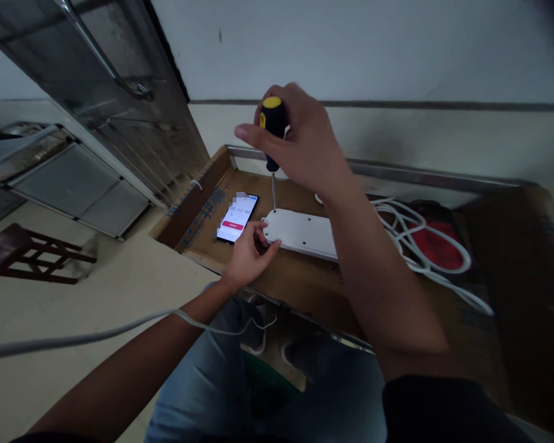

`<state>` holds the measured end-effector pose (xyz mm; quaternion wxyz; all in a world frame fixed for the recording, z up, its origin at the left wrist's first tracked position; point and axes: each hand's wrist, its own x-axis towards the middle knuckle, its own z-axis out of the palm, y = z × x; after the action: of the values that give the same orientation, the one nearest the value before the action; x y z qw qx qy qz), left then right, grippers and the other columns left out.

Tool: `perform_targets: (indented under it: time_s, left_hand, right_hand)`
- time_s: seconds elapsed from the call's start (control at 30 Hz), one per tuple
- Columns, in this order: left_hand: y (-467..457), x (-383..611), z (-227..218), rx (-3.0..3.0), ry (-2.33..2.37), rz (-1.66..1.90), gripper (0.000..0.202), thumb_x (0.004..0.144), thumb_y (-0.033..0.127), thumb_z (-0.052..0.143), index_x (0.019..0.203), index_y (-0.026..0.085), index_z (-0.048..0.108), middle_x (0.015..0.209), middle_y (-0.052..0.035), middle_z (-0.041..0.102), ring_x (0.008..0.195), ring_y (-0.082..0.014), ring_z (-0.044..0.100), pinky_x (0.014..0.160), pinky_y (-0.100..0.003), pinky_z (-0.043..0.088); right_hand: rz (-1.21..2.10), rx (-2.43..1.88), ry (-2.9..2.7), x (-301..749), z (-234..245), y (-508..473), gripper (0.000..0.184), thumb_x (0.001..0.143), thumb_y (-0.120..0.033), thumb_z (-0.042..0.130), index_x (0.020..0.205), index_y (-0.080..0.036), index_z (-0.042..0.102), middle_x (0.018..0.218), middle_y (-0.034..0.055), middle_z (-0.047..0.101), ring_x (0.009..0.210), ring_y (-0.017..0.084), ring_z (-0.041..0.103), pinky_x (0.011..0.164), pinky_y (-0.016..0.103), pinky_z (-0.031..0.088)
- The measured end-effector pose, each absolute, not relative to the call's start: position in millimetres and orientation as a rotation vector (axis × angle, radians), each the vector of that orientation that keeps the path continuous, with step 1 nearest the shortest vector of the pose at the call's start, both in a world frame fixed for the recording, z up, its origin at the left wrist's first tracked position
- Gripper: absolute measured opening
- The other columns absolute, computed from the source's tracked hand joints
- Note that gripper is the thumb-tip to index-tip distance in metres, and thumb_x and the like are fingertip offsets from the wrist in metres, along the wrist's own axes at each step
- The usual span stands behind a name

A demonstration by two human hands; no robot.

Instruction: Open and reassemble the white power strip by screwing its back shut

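Observation:
My right hand (300,138) is wrapped round the dark handle of a screwdriver (273,163) with a yellow cap. The screwdriver stands nearly upright, its tip at a hole near the far left corner of a white power strip (300,229). The strip lies flat with several dark screw holes facing up; my right forearm hides its right end. My left hand (250,252) grips the strip's left end between thumb and fingers. Just left of the strip lies a phone (237,218) with a lit timer screen and a red button.
The work surface is a cardboard-lined tray (240,181) with raised sides. Coiled white cable (397,227) and a red and black item (436,243) lie on the right. A wooden stool (37,255) stands on the left floor. Another cable (120,329) crosses above my left forearm.

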<state>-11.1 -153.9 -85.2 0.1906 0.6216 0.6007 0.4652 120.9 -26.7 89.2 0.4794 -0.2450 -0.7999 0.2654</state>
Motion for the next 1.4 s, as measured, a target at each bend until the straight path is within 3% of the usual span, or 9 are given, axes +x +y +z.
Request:
perform_targets:
  time_s: [0.1,0.2,0.4,0.47,0.6,0.77,1.07,1.2,1.4]
  left_hand:
    - [-153.7,-11.7,-85.9,1.739,1.684,1.303,0.040,0.091,0.040,0.075,0.120,0.021,0.053,0.082,0.0051,0.055,0.065,-0.0092,0.054,0.061,-0.023,0.044]
    - [-153.7,-12.0,-85.6,1.735,1.683,1.295,0.040,0.091,0.040,0.074,0.120,0.021,0.053,0.081,0.0053,0.055,0.065,-0.0092,0.054,0.061,-0.023,0.044]
    - [-154.2,-11.8,-85.4,1.744,1.681,1.304,0.039,0.092,0.038,0.074,0.120,0.021,0.054,0.082,0.0050,0.055,0.065,-0.0087,0.053,0.060,-0.022,0.044]
    - [-154.5,-12.3,-85.3,1.767,1.694,1.302,0.039,0.092,0.037,0.075,0.122,0.020,0.056,0.081,0.0049,0.055,0.066,-0.0087,0.054,0.061,-0.022,0.045]
    - [-154.7,-13.9,-84.6,1.881,1.701,1.273,0.038,0.095,0.034,0.073,0.130,0.020,0.065,0.083,0.0027,0.055,0.072,-0.0104,0.057,0.066,-0.023,0.049]
    - [-154.2,-15.0,-85.6,1.911,1.724,1.251,0.037,0.098,0.037,0.072,0.130,0.019,0.071,0.086,0.0011,0.056,0.068,-0.0096,0.056,0.067,-0.024,0.052]
    - [-154.1,-14.7,-85.8,1.894,1.712,1.251,0.038,0.098,0.038,0.072,0.131,0.018,0.072,0.085,0.0008,0.055,0.069,-0.0096,0.056,0.068,-0.024,0.053]
    - [-153.8,-14.7,-85.7,1.886,1.711,1.253,0.037,0.097,0.038,0.073,0.129,0.019,0.072,0.086,0.0006,0.055,0.068,-0.0098,0.055,0.066,-0.024,0.052]
    - [-153.7,-14.8,-85.3,1.898,1.709,1.253,0.037,0.097,0.037,0.073,0.129,0.019,0.072,0.085,0.0009,0.055,0.069,-0.0102,0.056,0.067,-0.025,0.053]
  right_hand:
    - [0.558,-0.696,-1.949,126.2,91.4,-23.6,0.035,0.086,-0.041,0.075,0.082,-0.023,0.045,0.094,0.0050,0.054,0.089,0.019,0.049,0.094,0.037,0.041]
    - [0.590,-0.692,-1.949,131.0,93.1,-20.3,0.030,0.081,-0.032,0.078,0.090,-0.024,0.051,0.083,-0.0007,0.057,0.078,0.016,0.048,0.084,0.034,0.043]
    - [0.761,-0.594,-1.917,124.3,89.5,-19.8,0.023,0.085,-0.016,0.055,0.103,-0.027,0.046,0.093,-0.0011,0.062,0.080,0.016,0.054,0.076,0.030,0.045]
    - [0.750,-0.642,-1.936,121.4,88.2,-21.5,0.019,0.088,-0.025,0.058,0.092,-0.027,0.040,0.084,-0.0022,0.055,0.074,0.016,0.049,0.074,0.031,0.043]
    - [0.515,-0.721,-2.011,120.2,87.5,-22.7,0.047,0.090,-0.055,0.068,0.080,-0.025,0.034,0.086,0.0022,0.053,0.082,0.019,0.049,0.080,0.035,0.039]
    - [0.440,-0.765,-2.030,124.7,88.9,-19.4,0.044,0.085,-0.046,0.076,0.082,-0.025,0.037,0.082,0.0015,0.055,0.082,0.020,0.052,0.086,0.038,0.043]
    - [0.936,-0.682,-1.888,128.6,85.8,-22.6,0.042,0.081,-0.041,0.071,0.107,-0.030,0.041,0.101,-0.0042,0.067,0.051,0.011,0.051,0.044,0.030,0.038]
    - [0.876,-0.723,-1.872,124.0,86.9,-21.1,0.025,0.079,-0.029,0.065,0.089,-0.026,0.042,0.084,-0.0019,0.057,0.059,0.012,0.049,0.050,0.027,0.037]
    - [0.835,-0.644,-1.905,122.1,84.1,-15.6,0.035,0.075,-0.040,0.079,0.084,-0.025,0.048,0.086,-0.0004,0.058,0.081,0.016,0.049,0.071,0.031,0.043]
